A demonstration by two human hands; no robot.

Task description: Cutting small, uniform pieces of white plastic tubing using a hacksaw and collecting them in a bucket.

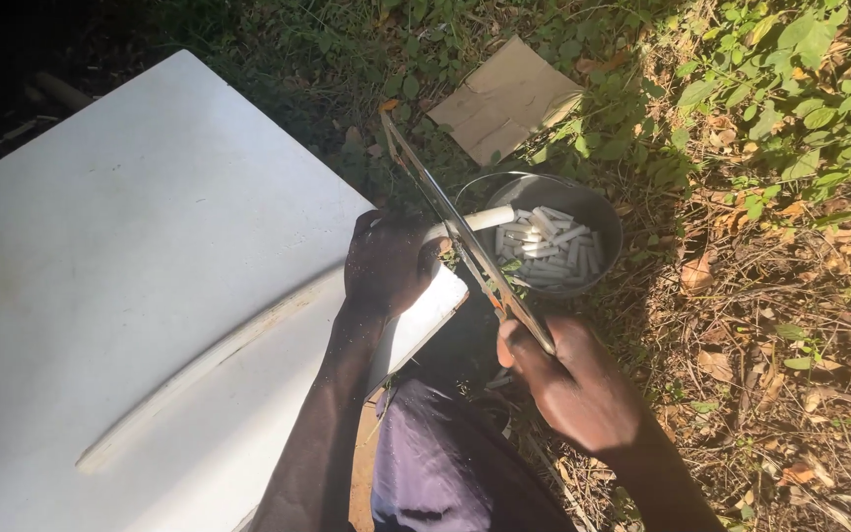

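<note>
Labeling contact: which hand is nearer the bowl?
Left. The left hand pins the white pipe just beside the bowl; the right hand is below it, gripping the hacksaw.

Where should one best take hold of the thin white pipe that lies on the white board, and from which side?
Take the thin white pipe on the stretch that rests on the flat white board, from above, as the left hand does. Its free end overhangs the round grey bowl, and the metal hacksaw in the right hand crosses it there.
</note>
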